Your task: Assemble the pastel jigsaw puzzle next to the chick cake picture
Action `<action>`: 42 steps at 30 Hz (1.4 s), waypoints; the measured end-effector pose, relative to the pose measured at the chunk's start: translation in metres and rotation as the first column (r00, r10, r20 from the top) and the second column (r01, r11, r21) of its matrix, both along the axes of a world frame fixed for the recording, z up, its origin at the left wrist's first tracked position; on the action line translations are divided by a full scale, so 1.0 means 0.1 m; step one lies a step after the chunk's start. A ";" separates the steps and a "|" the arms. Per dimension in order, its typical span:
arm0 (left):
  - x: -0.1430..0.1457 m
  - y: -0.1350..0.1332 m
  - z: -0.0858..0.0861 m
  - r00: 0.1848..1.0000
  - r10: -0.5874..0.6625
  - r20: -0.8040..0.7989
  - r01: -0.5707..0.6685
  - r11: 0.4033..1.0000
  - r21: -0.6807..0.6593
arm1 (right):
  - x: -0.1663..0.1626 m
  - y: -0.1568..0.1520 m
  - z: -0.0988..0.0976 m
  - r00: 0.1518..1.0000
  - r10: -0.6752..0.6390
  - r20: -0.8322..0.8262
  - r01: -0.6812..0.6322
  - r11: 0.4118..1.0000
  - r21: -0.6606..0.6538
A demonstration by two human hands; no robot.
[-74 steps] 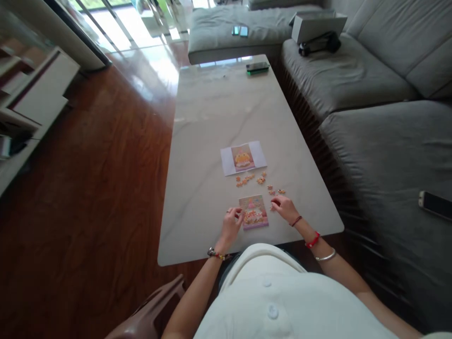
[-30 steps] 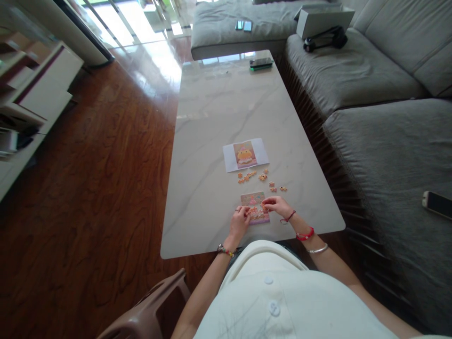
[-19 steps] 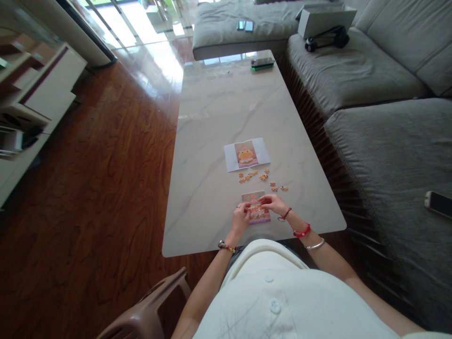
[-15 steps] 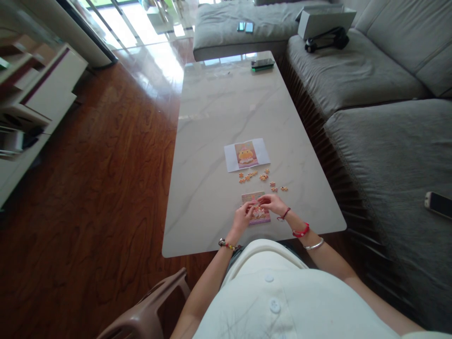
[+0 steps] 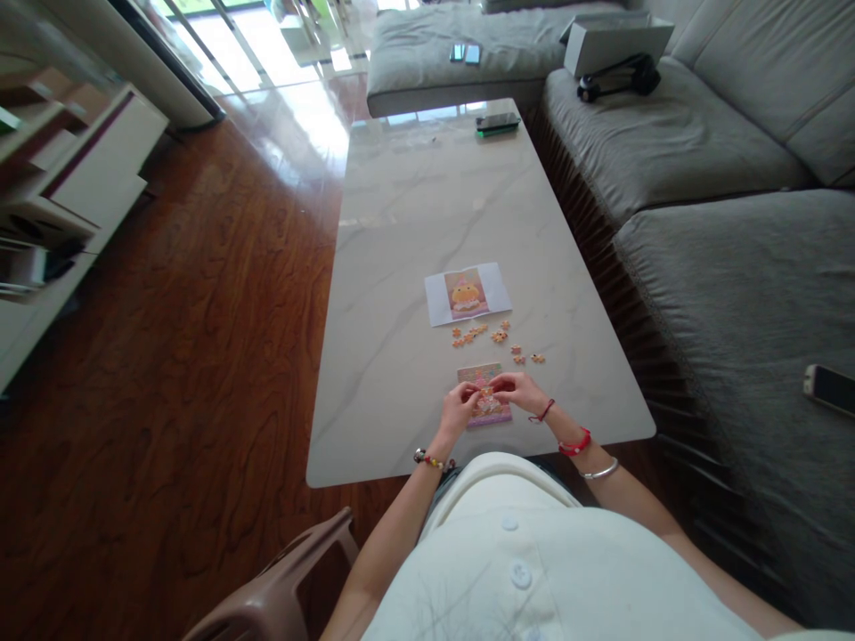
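A partly assembled jigsaw puzzle [image 5: 494, 415] lies near the table's front edge, pink and purple with a picture on it. Over its left half is my left hand [image 5: 459, 406], thumb and fingers pinched together. My right hand [image 5: 519, 390] reaches in from the right, its fingertips closed over the middle of the puzzle. Whatever is between the fingers of either hand is too small to make out. Loose puzzle pieces [image 5: 468, 336] are scattered just beyond, with more puzzle pieces [image 5: 518, 355] to the right. Behind them a reference sheet [image 5: 437, 298] shows a yellow figure.
The white marbled table [image 5: 401, 214] carries a dark device [image 5: 497, 123] at its far end. A grey sofa [image 5: 735, 276] runs along the right, with a phone [image 5: 828, 387] on it. A plastic stool [image 5: 287, 570] stands at the lower left.
My right hand has shifted slightly down toward me, with its fingertips still over the puzzle. My left hand has closed its fingers more tightly. The loose pieces lie as before.
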State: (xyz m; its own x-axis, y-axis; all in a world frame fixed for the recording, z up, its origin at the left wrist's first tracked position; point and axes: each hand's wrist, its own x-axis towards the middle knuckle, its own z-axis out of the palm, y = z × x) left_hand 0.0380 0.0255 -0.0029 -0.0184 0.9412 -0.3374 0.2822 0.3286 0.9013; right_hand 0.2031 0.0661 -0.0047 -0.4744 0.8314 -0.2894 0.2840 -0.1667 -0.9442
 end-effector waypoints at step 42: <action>0.02 -0.29 0.02 0.412 -0.272 -0.870 0.655 0.752 0.076 | -0.02 -0.20 -0.01 0.695 0.026 0.718 -0.429 0.817 0.386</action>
